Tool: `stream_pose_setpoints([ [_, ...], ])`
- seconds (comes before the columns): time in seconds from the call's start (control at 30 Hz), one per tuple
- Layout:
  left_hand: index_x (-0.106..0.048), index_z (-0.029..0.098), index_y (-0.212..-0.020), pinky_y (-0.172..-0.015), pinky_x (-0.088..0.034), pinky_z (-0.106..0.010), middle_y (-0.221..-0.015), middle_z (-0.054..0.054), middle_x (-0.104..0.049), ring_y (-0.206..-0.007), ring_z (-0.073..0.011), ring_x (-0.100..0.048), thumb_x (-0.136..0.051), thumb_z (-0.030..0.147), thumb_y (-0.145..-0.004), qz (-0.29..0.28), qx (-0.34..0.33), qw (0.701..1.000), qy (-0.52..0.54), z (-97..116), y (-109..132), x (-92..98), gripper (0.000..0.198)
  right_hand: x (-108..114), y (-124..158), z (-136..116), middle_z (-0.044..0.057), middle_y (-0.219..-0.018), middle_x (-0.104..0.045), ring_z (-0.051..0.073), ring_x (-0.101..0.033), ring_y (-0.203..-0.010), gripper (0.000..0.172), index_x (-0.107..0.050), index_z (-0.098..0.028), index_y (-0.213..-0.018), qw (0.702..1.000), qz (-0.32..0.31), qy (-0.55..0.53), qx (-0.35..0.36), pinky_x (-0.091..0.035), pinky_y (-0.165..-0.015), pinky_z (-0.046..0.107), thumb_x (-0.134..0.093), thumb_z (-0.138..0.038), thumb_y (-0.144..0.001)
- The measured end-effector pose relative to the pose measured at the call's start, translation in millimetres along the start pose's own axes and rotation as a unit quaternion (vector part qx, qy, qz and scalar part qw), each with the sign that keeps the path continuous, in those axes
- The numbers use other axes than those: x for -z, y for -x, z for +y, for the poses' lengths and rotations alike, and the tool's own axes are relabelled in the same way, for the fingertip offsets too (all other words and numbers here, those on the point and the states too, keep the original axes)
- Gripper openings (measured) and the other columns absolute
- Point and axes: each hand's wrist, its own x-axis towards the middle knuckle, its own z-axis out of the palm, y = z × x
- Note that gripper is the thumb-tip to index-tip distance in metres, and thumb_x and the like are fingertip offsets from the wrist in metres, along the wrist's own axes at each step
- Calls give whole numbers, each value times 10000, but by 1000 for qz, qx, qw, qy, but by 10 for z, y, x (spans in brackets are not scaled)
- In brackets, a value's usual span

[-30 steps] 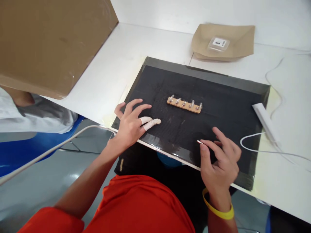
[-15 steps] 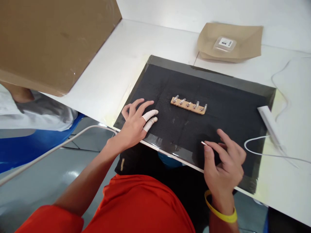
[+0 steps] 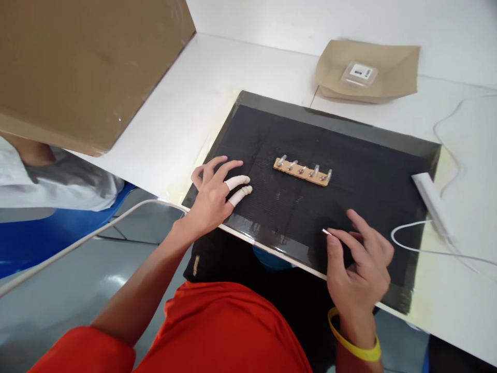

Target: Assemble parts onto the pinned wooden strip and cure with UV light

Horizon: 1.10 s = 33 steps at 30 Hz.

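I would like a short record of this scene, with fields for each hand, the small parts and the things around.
left hand: spread, fingertips on the black mat, two fingers in white finger cots
right hand: pinches a thin metal pin over the mat
strip: tan strip with five small parts, lying on the mat, apart from both hands
around: cardboard box, brown paper tray, white cable

Thin silvery metal pin (image 3: 325,232), pinched at right thumb tip, low over black ribbed mat (image 3: 365,171), small tan strip holding five clear bulbs (image 3: 302,172), flat mid-mat, well apart
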Motion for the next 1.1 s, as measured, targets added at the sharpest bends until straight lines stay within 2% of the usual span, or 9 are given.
stream_pose_setpoints([
  [0.2,-753,308,-1161,-1142,-273,-590,-1484,-71,-653,-1498,-348,-442,-553,292,-1063,-5,1,1000,17,-21,-1,-23,223,10,2,-2,137,-1374,-736,256,-700,-1067,90,-777,-191,-1002,1000,-7,-1,-14,-540,-942,446,-737,-174,-923],
  [0.4,-730,294,-1189,-1163,-242,-578,-1491,-73,-648,-1511,-337,-422,-479,339,-1098,-6,24,999,36,-36,-1,-8,271,9,-5,-16,130,-1371,-738,258,-698,-1073,87,-778,-194,-1001,1000,-8,1,-16,-544,-942,450,-725,-184,-934],
  [0.5,-714,274,-1214,-1186,-232,-572,-1510,-79,-630,-1526,-336,-402,-451,383,-1110,-24,30,999,25,-39,-16,15,304,9,-6,-20,147,-1372,-734,267,-695,-1085,86,-776,-183,-1001,1000,-14,5,-15,-544,-942,448,-720,-180,-936],
  [0.63,-693,261,-1258,-1215,-236,-575,-1525,-92,-611,-1531,-332,-386,-441,405,-1111,-41,38,998,31,-30,-22,98,324,15,-1,-18,167,-1367,-732,270,-695,-1079,86,-777,-171,-1000,1000,-18,4,-18,-537,-960,460,-716,-182,-941],
  [0.7,-677,275,-1285,-1224,-242,-591,-1560,-88,-577,-1541,-334,-367,-439,403,-1111,-73,30,996,51,-46,-24,195,321,16,3,-20,176,-1363,-733,276,-692,-1090,90,-778,-165,-1003,1000,-16,2,-19,-536,-966,465,-714,-184,-943],
  [0.83,-605,325,-1401,-1265,-223,-605,-1687,-72,-420,-1597,-343,-279,-552,378,-1055,-190,-67,977,71,-172,-110,483,354,13,-1,-31,189,-1355,-734,283,-692,-1094,91,-779,-156,-999,1000,-17,1,-18,-541,-952,464,-713,-185,-943],
  [0.9,-591,350,-1428,-1260,-211,-640,-1740,-66,-321,-1618,-381,-217,-603,349,-1013,-257,-112,959,53,-255,-218,613,415,13,-6,-34,190,-1353,-735,285,-694,-1093,87,-777,-156,-995,1000,-18,0,-17,-544,-941,462,-713,-184,-943],
  [0.97,-601,367,-1432,-1239,-204,-682,-1749,-71,-296,-1611,-431,-213,-638,339,-981,-315,-170,933,30,-314,-361,694,454,15,-9,-32,190,-1348,-737,288,-695,-1095,84,-775,-157,-991,1000,-15,-1,-14,-546,-931,460,-711,-179,-943],
  [1.1,-649,340,-1409,-1194,-243,-697,-1718,-108,-340,-1572,-454,-261,-669,316,-970,-313,-258,913,-45,-310,-645,699,439,11,-5,-22,185,-1357,-734,293,-691,-1109,85,-774,-165,-996,1000,-11,2,-13,-544,-945,470,-713,-173,-937],
])
